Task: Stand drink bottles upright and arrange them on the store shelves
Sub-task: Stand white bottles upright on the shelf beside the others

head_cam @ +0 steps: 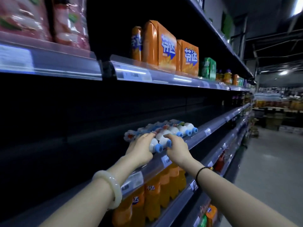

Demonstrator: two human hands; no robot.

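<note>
Head view: a row of white plastic drink bottles with blue caps point(176, 129) lies on its side on the dark middle shelf with a clear front rail point(219, 122). The caps point out toward that rail. None of the bottles on this shelf stands upright.

At the near end of the row the left hand point(141, 145) curls its fingers over the body of the nearest bottle point(154, 143), gripping it from the left. A ring sits on one finger and a pale stone bangle point(109, 189) circles the wrist. The right hand point(177, 147) meets it from the right. Its fingers are bent round the neck of the second bottle point(162, 136), just behind the cap, with the index finger laid along the white shoulder. A thin black band point(200, 172) is on that wrist. The two held bottles touch each other and rest at the shelf's front edge.

Directly below the middle shelf, upright orange soda bottles point(155, 190) stand packed side by side. On the level above it are two tall orange cartons with blue lettering point(165, 46), an orange can point(136, 43) just left of them, and a green carton point(207, 68) to their right. Blurred pink packets point(41, 18) sit further left on that upper level.
</note>
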